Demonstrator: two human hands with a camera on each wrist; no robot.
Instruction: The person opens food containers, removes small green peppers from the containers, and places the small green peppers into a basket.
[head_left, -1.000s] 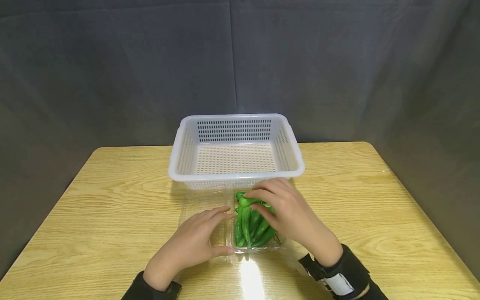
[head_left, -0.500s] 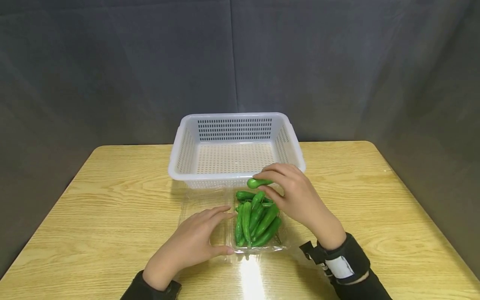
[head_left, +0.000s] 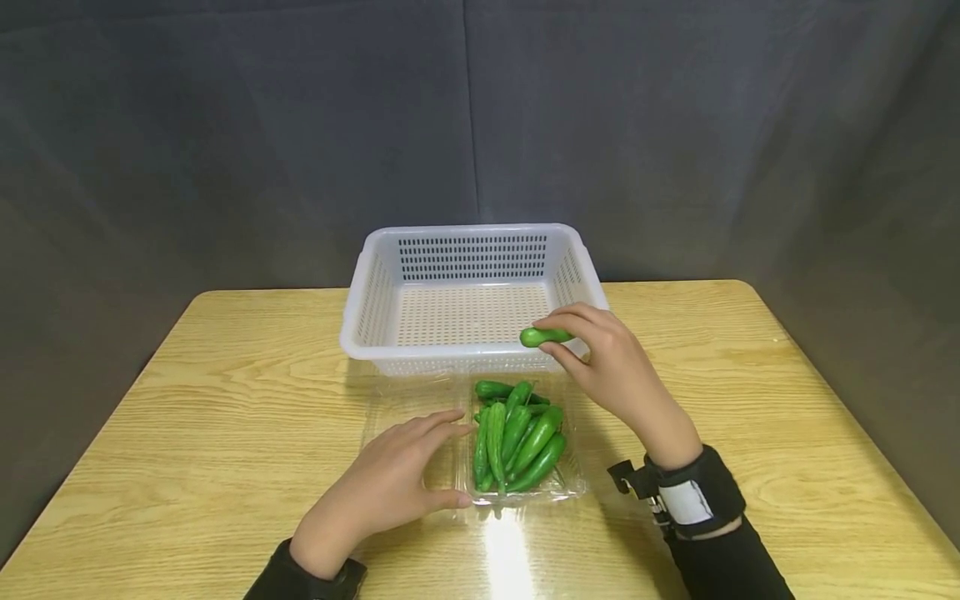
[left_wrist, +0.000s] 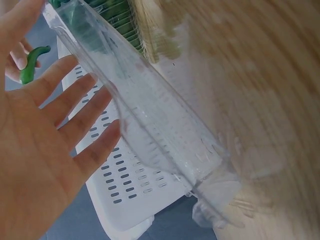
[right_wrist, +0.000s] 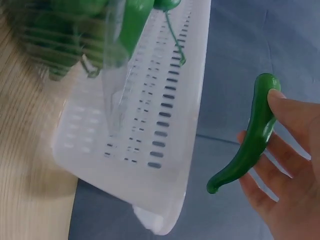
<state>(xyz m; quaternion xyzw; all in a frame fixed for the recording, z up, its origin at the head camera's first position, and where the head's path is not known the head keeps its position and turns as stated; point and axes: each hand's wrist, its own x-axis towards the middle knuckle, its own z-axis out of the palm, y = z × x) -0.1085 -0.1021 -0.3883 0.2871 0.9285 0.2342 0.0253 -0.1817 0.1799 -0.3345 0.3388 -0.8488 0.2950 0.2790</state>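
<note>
A pepper (head_left: pixel 542 337) was pinched between the thumb and fingertips of the right hand (head_left: pixel 609 367), and it was held in the air over the near right corner of the basket (head_left: pixel 360 292), just above the rim. Its long axis was laid roughly level and crosswise to the basket's near wall, with the free end stuck out leftward from the grip, toward the basket's middle. In the right wrist view the pepper (right_wrist: pixel 248 142) was seen as curved, gripped near one end, with the thinner tail left hanging free; whether that tail was the stem end could not be told for certain.

The other peppers (head_left: pixel 516 437) were heaped in a clear tray (head_left: pixel 570 487) set on the table (head_left: pixel 225 400) just in front of the basket, touching or almost touching its near wall. The left hand (head_left: pixel 382 487) was laid flat, fingers spread and relaxed, on the left half of the tray, on the side away from the basket; nothing was gripped by it. The right hand was the nearer one to the basket, whose floor was seen bare.
</note>
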